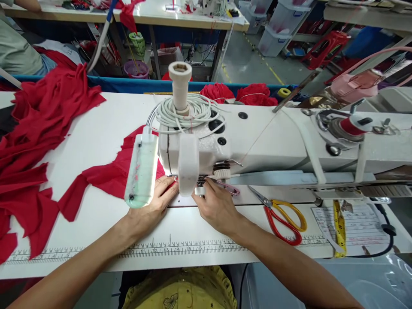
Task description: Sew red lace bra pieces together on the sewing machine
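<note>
A white sewing machine (257, 137) lies across the white table (96, 133). My left hand (154, 206) rests flat beside the needle area, fingers stretched toward a red fabric piece (109, 176) that runs under the machine head. My right hand (214, 206) is just right of the needle, fingers curled on a small pink thread snip (230, 188). The machine head and its lamp (141, 171) hide the needle and my fingertips.
Red-and-yellow scissors (283, 214) lie to the right, next to a yellow tape measure (339, 227) and a printed sheet (357, 223). Red fabric pieces (35, 141) are heaped at the left. A ruler strip (180, 248) lines the front edge. Another person (16, 47) sits at far left.
</note>
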`<state>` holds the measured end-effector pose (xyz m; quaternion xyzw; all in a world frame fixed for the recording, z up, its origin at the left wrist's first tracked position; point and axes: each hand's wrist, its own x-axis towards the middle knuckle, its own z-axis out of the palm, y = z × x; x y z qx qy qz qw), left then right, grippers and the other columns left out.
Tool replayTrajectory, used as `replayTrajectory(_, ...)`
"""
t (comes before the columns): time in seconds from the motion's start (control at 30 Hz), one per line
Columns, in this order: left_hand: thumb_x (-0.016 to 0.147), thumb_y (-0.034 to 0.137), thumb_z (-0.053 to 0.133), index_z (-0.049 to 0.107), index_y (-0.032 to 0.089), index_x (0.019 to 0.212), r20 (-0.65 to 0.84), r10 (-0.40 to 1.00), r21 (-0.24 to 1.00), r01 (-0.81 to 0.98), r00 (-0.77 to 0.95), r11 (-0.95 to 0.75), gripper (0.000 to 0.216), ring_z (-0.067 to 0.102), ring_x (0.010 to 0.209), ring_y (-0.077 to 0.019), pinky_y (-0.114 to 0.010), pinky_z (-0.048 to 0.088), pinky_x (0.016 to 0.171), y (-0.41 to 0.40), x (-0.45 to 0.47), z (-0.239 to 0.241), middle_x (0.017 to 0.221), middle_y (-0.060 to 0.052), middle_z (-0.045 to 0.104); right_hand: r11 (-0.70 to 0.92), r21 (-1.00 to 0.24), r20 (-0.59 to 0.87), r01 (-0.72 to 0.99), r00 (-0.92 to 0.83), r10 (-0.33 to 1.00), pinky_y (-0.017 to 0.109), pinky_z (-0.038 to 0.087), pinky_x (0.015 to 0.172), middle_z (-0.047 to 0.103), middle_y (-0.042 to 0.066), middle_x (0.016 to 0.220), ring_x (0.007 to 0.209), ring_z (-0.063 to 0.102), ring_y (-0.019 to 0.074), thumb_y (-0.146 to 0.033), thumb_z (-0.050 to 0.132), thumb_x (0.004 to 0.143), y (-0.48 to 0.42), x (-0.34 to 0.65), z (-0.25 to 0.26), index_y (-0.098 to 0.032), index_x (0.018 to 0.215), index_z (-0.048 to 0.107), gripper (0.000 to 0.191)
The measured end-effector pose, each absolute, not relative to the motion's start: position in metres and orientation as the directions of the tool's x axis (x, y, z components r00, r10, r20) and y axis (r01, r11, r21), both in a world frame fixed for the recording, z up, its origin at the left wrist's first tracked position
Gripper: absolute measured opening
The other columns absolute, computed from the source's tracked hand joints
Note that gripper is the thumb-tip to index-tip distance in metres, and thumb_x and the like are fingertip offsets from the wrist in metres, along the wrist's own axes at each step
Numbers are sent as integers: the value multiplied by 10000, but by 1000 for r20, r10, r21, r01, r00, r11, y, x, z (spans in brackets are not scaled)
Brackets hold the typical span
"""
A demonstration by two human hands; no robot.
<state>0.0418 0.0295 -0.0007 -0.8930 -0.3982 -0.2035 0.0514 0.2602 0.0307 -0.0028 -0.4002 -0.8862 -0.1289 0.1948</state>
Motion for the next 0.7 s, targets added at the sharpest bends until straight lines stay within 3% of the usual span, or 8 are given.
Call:
replayTrajectory(0.33, 944, 104, 565, 610, 113, 1182, 438, 751, 284, 716, 494, -637, 243, 632, 1102, -255, -397, 485, 973, 30, 40, -7, 1089, -129, 690, 628, 67, 467, 776, -580, 667, 281, 354, 556, 509, 66, 803, 745, 464, 183, -32, 439, 923, 32, 261, -7, -116, 981, 682, 264)
replayTrajectory(0.7, 928, 29, 532, 606, 139, 1116, 447, 718, 190, 729, 533, -658, 230, 600, 970, -200, -344, 470, 883, 34, 37, -4, 975, -80, 646, 591, 180, 447, 787, -600, 663, 279, 384, 573, 551, 80, 789, 749, 494, 184, -31, 455, 910, 26, 258, 2, -123, 1005, 688, 267)
